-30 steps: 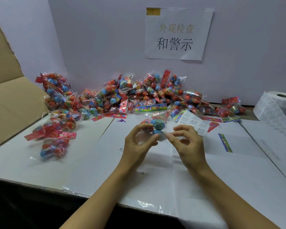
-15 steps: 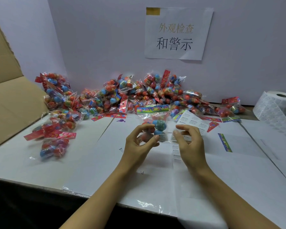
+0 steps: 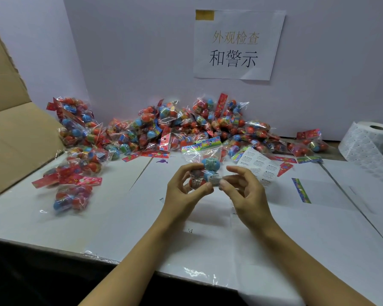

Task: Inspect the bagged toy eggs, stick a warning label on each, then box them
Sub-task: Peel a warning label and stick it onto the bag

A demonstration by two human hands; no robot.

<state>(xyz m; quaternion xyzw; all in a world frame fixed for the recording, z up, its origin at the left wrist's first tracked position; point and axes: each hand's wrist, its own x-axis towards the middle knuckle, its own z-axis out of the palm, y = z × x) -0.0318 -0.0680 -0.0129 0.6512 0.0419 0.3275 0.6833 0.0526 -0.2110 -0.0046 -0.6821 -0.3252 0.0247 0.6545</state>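
My left hand [image 3: 186, 191] grips a clear bag of toy eggs [image 3: 205, 166], blue and red, held upright above the white table [image 3: 119, 217] with its colourful header card on top. A small white warning label [image 3: 215, 180] sits on the bag's lower front. My right hand [image 3: 241, 193] has its thumb and fingertips on that label. A strip of warning labels [image 3: 258, 166] lies just behind my right hand. A long heap of bagged eggs [image 3: 186, 127] runs along the back wall.
An open cardboard box [image 3: 13, 129] stands at the left. Several egg bags [image 3: 75, 180] lie apart near it. A roll of labels [image 3: 369, 142] sits at the far right. A paper sign [image 3: 237, 43] hangs on the wall. A loose header card [image 3: 301, 191] lies right.
My right hand drew back from the bag half a second ago, then came back onto its front, where a white label now shows. The left hand kept holding the bag.
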